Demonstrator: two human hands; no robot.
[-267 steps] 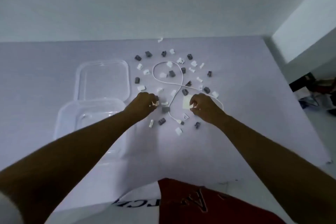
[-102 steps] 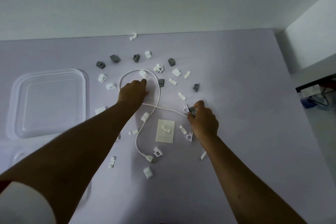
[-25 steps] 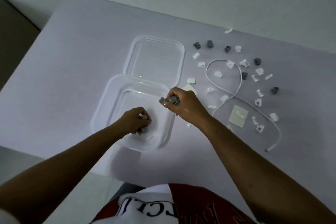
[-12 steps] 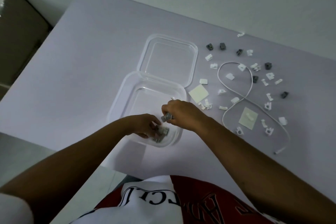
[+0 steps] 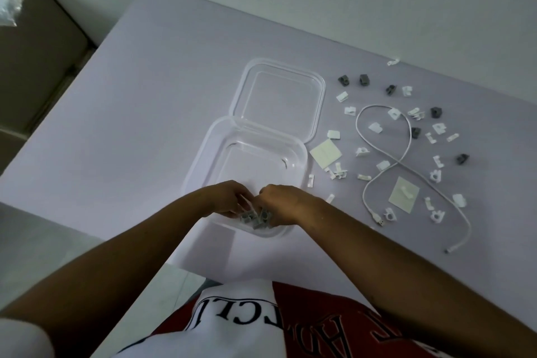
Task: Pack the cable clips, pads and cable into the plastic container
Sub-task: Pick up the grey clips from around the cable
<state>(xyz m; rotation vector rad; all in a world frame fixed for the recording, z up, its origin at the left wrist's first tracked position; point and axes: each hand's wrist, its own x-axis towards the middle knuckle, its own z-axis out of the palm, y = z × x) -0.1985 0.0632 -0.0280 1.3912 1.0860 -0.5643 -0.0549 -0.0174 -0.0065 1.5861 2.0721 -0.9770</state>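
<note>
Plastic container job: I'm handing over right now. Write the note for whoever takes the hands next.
Left hand and right hand: both low in the near end of the plastic container, fingers curled over a small pile of grey clips; whether either grip is closed on one, I cannot tell.
Lid lies open, beyond the container.
Done: a few grey clips are in the container.
Left: white cable, two pads, and the scattered white and grey clips on the table, right of the container.
</note>
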